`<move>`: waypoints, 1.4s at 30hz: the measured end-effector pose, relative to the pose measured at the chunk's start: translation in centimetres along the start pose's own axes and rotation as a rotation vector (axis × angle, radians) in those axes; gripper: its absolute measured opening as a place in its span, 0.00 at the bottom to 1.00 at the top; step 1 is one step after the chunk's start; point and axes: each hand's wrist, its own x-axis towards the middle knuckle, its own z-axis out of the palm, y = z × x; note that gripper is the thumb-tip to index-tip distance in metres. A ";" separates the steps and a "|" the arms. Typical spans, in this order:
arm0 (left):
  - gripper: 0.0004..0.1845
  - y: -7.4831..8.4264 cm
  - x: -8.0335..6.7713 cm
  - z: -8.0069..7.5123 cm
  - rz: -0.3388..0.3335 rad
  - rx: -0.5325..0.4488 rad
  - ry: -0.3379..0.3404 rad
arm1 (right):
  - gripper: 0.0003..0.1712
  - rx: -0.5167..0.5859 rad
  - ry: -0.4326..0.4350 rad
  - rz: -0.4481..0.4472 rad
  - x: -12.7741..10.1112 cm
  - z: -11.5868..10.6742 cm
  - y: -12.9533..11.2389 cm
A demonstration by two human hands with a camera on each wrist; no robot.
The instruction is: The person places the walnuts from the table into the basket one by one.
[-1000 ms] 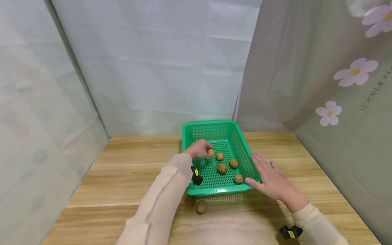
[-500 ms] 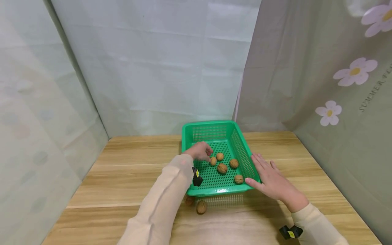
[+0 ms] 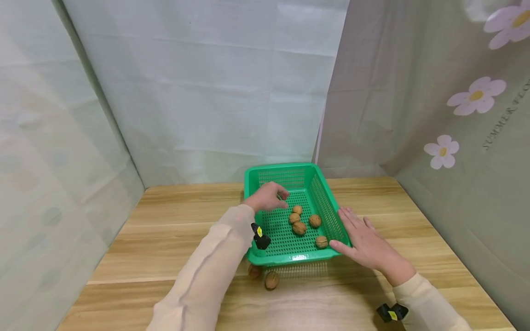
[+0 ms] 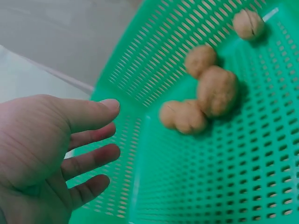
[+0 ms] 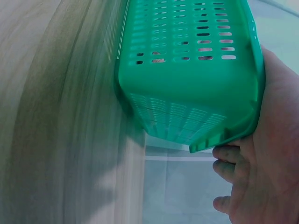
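Observation:
A green perforated basket (image 3: 285,168) stands on the wooden table (image 3: 174,230) with several walnuts (image 3: 299,227) on its floor. My left hand (image 3: 267,197) hovers over the basket's left part, fingers relaxed, holding nothing. In the left wrist view that hand (image 4: 105,133) is empty, with the walnuts (image 4: 216,91) a short way beyond its fingertips. My right hand (image 3: 360,239) lies flat against the outside of the basket's right wall; the right wrist view shows this hand (image 5: 261,154) pressed to the basket's rim (image 5: 259,79).
Two loose walnuts (image 3: 271,279) (image 3: 254,271) lie on the table just in front of the basket's near edge. Curtains close off the back and both sides. Bare wooden table stretches left and right of the basket.
My left hand let go of a walnut inside the basket and lifted away; the walnut rolled to the others. The right hand stayed against the basket.

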 end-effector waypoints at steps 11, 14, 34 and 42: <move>0.24 2.8 -6.2 -4.3 0.126 0.017 0.113 | 0.54 0.007 -0.001 0.001 0.0 -0.2 -0.2; 0.23 2.0 -8.5 -4.8 0.150 -0.021 0.160 | 0.54 0.007 0.000 0.002 0.1 -0.2 -0.2; 0.20 -10.6 -21.0 -1.0 -0.054 -0.089 0.344 | 0.54 0.023 -0.008 -0.002 -0.1 -0.4 0.0; 0.23 -11.2 -20.4 2.2 -0.035 -0.078 0.338 | 0.53 0.020 -0.010 0.001 -0.1 -0.3 -0.1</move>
